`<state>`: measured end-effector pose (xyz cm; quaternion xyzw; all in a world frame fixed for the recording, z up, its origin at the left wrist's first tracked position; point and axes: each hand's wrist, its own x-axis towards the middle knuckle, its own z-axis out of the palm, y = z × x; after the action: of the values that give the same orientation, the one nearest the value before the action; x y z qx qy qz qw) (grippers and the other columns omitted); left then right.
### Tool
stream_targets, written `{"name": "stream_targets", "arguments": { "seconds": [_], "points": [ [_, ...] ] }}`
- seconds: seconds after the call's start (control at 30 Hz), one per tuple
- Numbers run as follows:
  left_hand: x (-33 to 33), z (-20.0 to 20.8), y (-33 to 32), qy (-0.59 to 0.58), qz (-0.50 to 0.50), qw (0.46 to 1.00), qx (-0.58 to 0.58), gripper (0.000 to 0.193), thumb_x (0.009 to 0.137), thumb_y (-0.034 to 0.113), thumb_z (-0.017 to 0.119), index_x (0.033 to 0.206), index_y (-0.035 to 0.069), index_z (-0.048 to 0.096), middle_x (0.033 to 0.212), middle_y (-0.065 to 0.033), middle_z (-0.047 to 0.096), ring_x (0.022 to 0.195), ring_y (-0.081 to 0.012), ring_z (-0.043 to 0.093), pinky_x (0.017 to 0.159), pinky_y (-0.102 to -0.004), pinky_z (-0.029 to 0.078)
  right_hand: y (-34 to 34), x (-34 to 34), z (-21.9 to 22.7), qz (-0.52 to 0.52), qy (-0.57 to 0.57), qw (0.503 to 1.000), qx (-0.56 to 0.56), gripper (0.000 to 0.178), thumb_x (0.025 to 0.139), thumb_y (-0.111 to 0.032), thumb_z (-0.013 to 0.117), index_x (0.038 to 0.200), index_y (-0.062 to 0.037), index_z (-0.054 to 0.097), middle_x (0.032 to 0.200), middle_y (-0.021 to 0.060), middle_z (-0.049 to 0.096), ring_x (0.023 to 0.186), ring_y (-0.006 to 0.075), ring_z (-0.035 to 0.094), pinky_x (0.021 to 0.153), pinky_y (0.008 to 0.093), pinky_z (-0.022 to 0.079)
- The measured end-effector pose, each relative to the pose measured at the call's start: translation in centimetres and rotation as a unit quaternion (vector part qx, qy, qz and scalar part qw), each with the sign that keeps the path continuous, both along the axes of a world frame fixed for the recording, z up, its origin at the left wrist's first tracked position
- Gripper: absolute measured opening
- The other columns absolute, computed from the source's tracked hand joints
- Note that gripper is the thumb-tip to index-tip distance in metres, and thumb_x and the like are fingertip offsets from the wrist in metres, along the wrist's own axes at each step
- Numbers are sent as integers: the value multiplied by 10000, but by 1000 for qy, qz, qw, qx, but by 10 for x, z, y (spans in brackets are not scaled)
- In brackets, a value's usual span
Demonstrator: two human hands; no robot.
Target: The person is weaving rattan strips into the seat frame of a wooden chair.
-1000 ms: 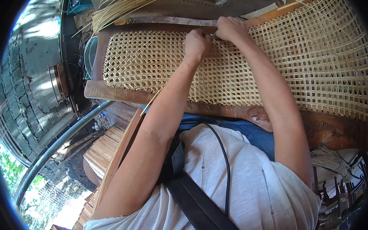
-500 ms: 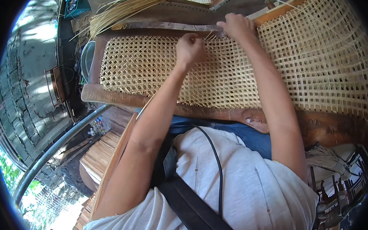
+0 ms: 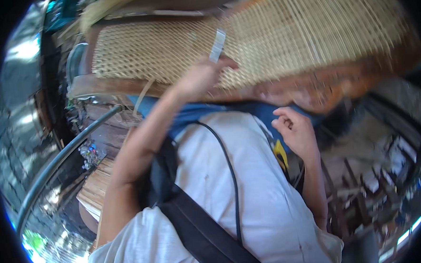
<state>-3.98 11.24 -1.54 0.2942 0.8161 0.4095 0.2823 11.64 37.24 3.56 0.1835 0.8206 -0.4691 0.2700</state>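
A woven cane panel in a brown wooden frame lies across my lap, its mesh blurred by motion. My left hand is over the near part of the weave, closed at the base of a pale, flat, shiny strip that sticks up from the fingers. What kind of thing the strip is, I cannot make out. My right hand is off the panel, in front of my right side, its fingers loosely curled and nothing visible in them. Just below it shows a yellow object at my side.
A bundle of loose cane strands lies behind the panel's far left. A curved metal tube runs along the left, near stacked wooden pieces. Scattered wooden parts fill the floor at right.
Both hands have left the panel's far edge. My right hand came back toward my body; the left moved nearer and now has the pale strip. The view shifted and the panel appears tilted.
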Motion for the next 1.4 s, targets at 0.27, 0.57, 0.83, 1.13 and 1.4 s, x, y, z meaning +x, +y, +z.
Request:
{"name": "stream_targets", "arguments": {
  "seconds": [0.27,0.57,0.83,1.13,1.4],
  "points": [
    [2,73,-88,-144,328,932,-51,306,1033,235,488,1146,8,659,644,55,483,585,-69,468,523,-239,397,-19,83,-25,293,-27,928,228,457,821,-143,642,1247,-51,502,1137,156,534,1084,353,551,854,471,512],
    [69,62,-147,180,361,877,-261,173,956,157,588,1014,16,670,854,-207,644,783,-374,638,716,-430,496,-24,-52,-11,109,35,969,-217,546,819,-70,642,1350,-4,535,946,-1,582,723,66,516,673,225,450],
    [44,43,-107,145,321,847,-398,267,857,312,702,891,48,729,700,-184,652,708,-382,663,664,-446,516,-177,-124,-76,264,-23,922,-283,213,940,-133,539,1089,18,564,821,66,674,745,141,651,655,294,523],
    [49,29,-118,88,410,833,-362,265,832,350,717,884,92,752,649,-161,655,633,-326,669,629,-417,510,-208,-139,-81,347,-81,899,-253,234,931,-150,503,1059,40,553,858,139,702,713,221,693,648,371,557],
    [52,31,-117,58,429,835,-340,252,836,316,725,906,75,754,604,-128,637,570,-223,646,593,-365,492,-215,-133,-74,355,-31,908,-220,222,925,-152,504,999,45,574,819,158,683,663,246,692,649,374,557]
  ]
}}
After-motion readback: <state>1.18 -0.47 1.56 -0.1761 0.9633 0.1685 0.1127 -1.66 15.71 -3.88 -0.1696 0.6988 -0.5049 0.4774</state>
